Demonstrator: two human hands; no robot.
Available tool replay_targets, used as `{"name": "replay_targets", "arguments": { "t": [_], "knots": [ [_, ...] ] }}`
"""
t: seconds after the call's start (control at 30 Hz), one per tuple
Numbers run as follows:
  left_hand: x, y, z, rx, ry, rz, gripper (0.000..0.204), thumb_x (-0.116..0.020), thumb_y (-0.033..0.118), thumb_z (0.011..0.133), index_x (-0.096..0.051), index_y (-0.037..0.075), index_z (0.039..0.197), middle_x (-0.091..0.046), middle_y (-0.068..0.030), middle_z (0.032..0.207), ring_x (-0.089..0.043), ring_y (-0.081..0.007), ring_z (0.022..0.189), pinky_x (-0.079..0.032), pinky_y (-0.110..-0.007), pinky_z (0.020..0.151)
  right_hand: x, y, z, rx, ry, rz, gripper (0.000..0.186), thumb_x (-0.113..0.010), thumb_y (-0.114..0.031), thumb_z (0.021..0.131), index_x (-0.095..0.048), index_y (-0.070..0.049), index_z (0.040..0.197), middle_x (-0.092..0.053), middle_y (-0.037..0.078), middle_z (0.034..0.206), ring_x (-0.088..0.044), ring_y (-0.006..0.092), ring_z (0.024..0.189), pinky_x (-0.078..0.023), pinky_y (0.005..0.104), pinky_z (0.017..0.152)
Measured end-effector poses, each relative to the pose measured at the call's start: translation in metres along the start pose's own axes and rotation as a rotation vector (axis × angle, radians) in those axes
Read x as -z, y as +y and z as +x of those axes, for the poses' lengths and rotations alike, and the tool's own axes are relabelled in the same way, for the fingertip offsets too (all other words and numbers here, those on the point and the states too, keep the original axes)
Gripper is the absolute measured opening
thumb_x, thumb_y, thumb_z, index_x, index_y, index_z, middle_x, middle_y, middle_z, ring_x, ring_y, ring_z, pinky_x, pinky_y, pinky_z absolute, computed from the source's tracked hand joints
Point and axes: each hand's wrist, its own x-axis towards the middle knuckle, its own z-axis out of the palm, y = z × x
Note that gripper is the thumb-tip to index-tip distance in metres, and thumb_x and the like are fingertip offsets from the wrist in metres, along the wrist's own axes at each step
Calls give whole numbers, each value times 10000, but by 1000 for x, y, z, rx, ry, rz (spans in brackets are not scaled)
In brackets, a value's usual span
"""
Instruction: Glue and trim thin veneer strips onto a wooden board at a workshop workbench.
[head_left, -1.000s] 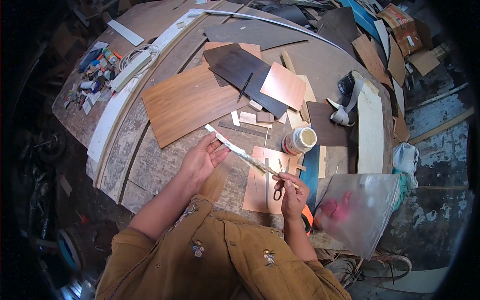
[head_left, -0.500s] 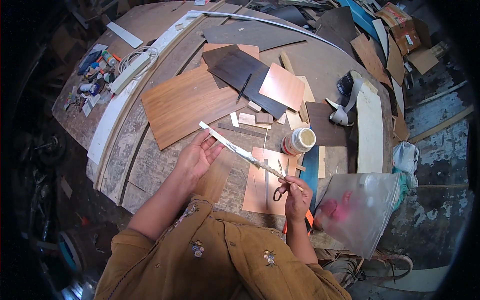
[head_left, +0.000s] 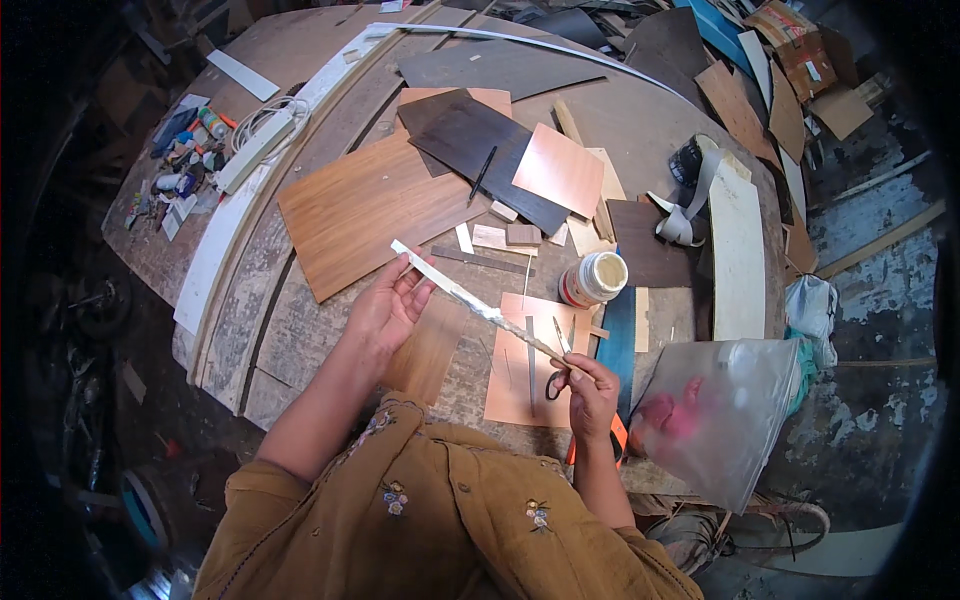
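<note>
Over the last second, we see our two hands drawn a little further apart: the left hand [head_left: 385, 310] has moved slightly left and far, and the right hand [head_left: 593, 395] slightly right and near. The stretch between them, lumpy and smeared a second ago, now looks thinner and straighter toward its right end. We take this to mean that the stick [head_left: 537, 344] is being drawn along the white strip [head_left: 445, 283], spreading a pale smear, and that the coat is partway done. The strip is up off the worktop [head_left: 322, 345], slanting from far left to near right, with its right end above the pinkish sheet [head_left: 503, 395]. Where it gives way to the stick we cannot tell. Our left fingers pinch the strip near its far left end, thumb and forefinger close together, the others loosely curled and a little apart. Our right fingers are clamped on the stick near its right end, thumb against forefinger. The scissors [head_left: 553, 387] lie just left of the right hand, and the uncapped jar [head_left: 575, 285] stands farther off, beyond the sheet.
</note>
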Motion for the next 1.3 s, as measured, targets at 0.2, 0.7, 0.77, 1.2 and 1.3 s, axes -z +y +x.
{"name": "replay_targets", "arguments": {
  "t": [0.2,0.7,0.77,1.2,1.3],
  "knots": [
    [7,1,4,-32,-22,-16,219,-540,181,903,-572,30,1057,-632,-91,990,-640,-166,803,-553,-190,615,3,6,0,-24,4,20,231,-565,-62,823,-619,54,1015,-656,192,906,-583,174,659,-480,285,637],
    [12,2,5,-53,-19,15,162,-531,145,902,-573,20,995,-640,-85,918,-636,-147,743,-537,-176,568,10,16,1,-81,32,73,210,-536,-44,847,-630,42,1015,-667,137,918,-575,120,668,-440,231,611],
    [11,4,5,-50,-8,8,159,-530,141,901,-572,17,992,-640,-86,911,-636,-146,736,-537,-174,565,13,19,1,-93,37,68,219,-555,-69,846,-611,47,1023,-656,181,918,-591,159,665,-479,266,634],
    [25,8,16,-85,-14,-34,169,-529,146,903,-560,8,994,-638,-107,925,-636,-163,747,-553,-207,572,22,21,-7,-127,56,168,220,-553,-63,833,-610,43,1017,-655,177,908,-582,160,669,-474,270,643],
    [22,8,13,-134,64,31,178,-532,167,904,-564,18,997,-637,-108,927,-633,-155,740,-544,-207,583,23,16,-8,-129,47,258,207,-545,-53,829,-612,42,1000,-653,177,910,-587,171,670,-477,273,646]
  ]
}}
